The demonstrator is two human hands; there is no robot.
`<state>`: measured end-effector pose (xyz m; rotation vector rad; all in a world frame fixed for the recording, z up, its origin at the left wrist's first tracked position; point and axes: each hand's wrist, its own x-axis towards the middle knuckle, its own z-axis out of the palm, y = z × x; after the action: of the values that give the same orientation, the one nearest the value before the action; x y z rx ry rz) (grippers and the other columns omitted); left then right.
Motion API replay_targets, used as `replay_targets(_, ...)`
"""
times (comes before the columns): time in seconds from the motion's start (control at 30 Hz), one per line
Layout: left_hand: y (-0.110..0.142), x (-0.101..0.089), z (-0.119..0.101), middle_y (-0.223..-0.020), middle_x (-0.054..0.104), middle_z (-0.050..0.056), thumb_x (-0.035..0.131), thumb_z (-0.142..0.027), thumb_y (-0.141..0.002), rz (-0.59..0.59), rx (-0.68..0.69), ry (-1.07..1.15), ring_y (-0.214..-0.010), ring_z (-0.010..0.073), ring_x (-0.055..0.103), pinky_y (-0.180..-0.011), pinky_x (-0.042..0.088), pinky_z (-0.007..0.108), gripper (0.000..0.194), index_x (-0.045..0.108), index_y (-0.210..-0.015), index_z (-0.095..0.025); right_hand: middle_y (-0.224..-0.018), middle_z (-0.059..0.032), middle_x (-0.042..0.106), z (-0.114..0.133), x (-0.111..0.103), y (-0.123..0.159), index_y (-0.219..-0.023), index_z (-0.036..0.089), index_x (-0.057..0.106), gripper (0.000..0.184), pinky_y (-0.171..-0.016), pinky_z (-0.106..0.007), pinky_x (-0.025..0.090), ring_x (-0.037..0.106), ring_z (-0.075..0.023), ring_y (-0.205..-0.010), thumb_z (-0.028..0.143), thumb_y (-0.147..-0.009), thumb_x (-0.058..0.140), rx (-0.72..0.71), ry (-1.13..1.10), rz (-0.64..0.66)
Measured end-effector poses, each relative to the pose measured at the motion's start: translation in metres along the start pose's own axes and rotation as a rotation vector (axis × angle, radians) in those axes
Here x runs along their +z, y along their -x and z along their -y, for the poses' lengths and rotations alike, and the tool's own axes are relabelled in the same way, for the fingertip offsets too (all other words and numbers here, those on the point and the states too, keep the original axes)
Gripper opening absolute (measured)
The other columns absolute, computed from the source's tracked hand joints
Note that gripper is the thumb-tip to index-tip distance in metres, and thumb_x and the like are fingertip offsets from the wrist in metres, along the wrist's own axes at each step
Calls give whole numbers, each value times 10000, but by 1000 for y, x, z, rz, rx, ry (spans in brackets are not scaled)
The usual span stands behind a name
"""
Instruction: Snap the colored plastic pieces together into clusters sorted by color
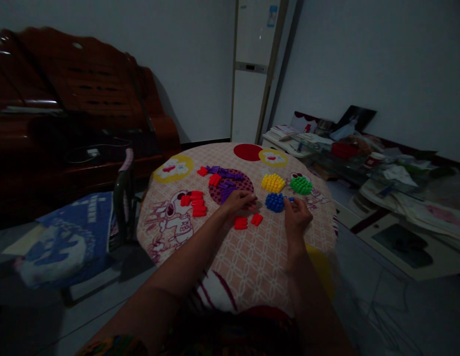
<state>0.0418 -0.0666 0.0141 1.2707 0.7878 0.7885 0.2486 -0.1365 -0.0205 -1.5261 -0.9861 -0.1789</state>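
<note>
**Right hand pinching blue piece**

You're holding it at 3 o'clock from the blue heap. Your left hand is showing bunched fingers, grip unclear; red pieces are lying at its 6 o'clock, purple ones at 10.

The left hand I watch over the link is bare, its slim fingers running back into a narrow wrist and a bare left forearm that widens steadily. A patterned sleeve shows at the bottom edge – green, yellow and reddish patches on dark cloth. I see the right hand and right forearm bare too. Between them sits a dark garment – faintly colour-flecked, too dim for me to read its print.
</note>
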Motion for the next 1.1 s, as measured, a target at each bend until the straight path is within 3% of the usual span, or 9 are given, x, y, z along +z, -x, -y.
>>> replay_targets(0.1, -1, -4, 2, -674, 701, 28, 820, -455, -724, -12, 4, 15, -573, 110, 635, -646, 534, 258, 377, 682, -810, -115, -658, -89, 713, -16, -9, -11, -776, 166, 718, 411, -629, -329, 491, 648, -227, -609, 574, -751, 676, 109, 87, -7)
replay_targets(0.23, -2, -8, 5, -688, 700, 19, 852, -439, -672, -11, 15, 37, -574, 110, 635, -622, 529, 248, 395, 673, -802, -111, -700, -120, 737, -23, -12, -12, -754, 169, 730, 375, -645, -343, 467, 665, -261, -663, 540, -711, 698, 137, 192, 103)
replay_targets(0.5, -6, -12, 9, -657, 682, 18, 884, -432, -622, -6, 19, 49, -549, 106, 625, -578, 513, 229, 425, 657, -775, -106, -734, -124, 736, -13, -16, -9, -766, 168, 744, 474, -634, -305, 388, 629, -222, -693, 554, -885, 497, 88, 266, 222)
replay_targets(0.67, -6, -12, 12, -624, 674, 31, 852, -344, -674, 25, 3, 31, -518, 101, 612, -550, 490, 213, 329, 657, -766, -95, -643, -107, 689, -15, -18, -8, -702, 172, 714, 490, -628, -303, 354, 583, -206, -637, 506, -920, 430, 55, 295, 258)
replay_targets(0.8, -7, -9, 15, -603, 660, 21, 763, -249, -739, -8, 19, -43, -515, 104, 600, -559, 487, 218, 185, 662, -765, -96, -616, -96, 672, -19, -18, -7, -699, 174, 710, 468, -614, -305, 359, 567, -207, -612, 490, -910, 438, 68, 271, 209)
replay_targets(0.9, -8, -12, 11, -646, 677, 25, 671, -162, -777, -120, 89, -232, -568, 127, 618, -615, 513, 252, 59, 688, -787, -107, -596, -90, 660, -20, -17, -8, -677, 185, 695, 438, -605, -308, 367, 566, -214, -611, 458, -907, 443, 74, 256, 113)
replay_targets(1.03, -10, -33, 0, -958, 755, 73, 603, -82, -798, -499, 301, -625, -899, 194, 681, -855, 529, 305, 212, 740, -945, -150, -603, -85, 660, -19, -17, -7, -664, 195, 680, 399, -597, -309, 369, 574, -218, -614, 430, -899, 460, 75, 247, 63)
replay_targets(1.1, -10, -49, -3, -1076, 745, 92, 571, -99, -843, -638, 315, -764, -1002, 210, 666, -926, 504, 317, 254, 741, -1020, -161, -611, -82, 664, -19, -16, -7, -673, 196, 679, 388, -586, -307, 367, 574, -215, -606, 429, -896, 465, 83, 234, 64)
